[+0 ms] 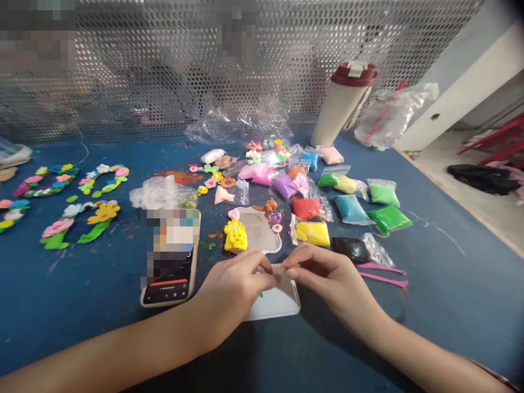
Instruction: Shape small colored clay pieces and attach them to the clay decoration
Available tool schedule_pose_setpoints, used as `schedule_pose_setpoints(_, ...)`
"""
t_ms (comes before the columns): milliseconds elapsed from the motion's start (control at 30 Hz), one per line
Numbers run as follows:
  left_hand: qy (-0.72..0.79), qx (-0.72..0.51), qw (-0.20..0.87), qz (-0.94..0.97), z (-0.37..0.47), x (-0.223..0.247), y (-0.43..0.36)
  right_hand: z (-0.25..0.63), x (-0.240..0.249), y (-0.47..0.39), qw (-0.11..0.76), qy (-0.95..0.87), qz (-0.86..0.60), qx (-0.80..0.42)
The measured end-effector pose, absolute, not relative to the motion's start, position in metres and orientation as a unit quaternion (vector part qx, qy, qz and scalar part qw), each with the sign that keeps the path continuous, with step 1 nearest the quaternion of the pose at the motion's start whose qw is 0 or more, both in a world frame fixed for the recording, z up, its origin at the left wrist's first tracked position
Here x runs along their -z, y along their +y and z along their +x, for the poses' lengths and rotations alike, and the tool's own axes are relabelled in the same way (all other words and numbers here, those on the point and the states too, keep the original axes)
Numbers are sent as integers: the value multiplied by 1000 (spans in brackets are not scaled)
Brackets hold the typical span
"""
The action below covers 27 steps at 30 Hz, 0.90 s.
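Between the thumb and fingers of my right hand (323, 270) is a small piece of green clay (295, 267). My left hand (241, 278) is over the left part of a white board (278, 305), its thumb and index finger closed together; what they hold, if anything, is too small to name. A bit of green clay (261, 295) shows on the board beneath it. Just beyond the hands stands a mirror-like frame (256, 229) with a yellow clay figure (236, 238) at its lower left corner and small clay figures around its edge.
A phone (170, 278) lies left of my left hand. Bags of coloured clay, such as yellow (313, 233) and black (350, 250), spread behind my right hand near pink tools (385, 278). Decorated clay pieces (98, 218) lie left. A tumbler (341, 103) stands at the back.
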<state>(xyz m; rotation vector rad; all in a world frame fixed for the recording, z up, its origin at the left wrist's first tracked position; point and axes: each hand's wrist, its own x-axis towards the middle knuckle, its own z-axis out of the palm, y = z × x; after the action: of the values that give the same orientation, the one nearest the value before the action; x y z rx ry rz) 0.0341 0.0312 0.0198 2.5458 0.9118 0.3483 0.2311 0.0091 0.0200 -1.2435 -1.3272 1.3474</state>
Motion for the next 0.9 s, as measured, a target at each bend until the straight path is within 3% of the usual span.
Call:
schedule_pose_setpoints(700,328,-126,152,924,30,-20,30,229,-21,9,392,-560,-525,-506)
schedule_pose_setpoints(900,370,-163,133,905,13,-22,19,234,-13,1,348,-664,-550,-368)
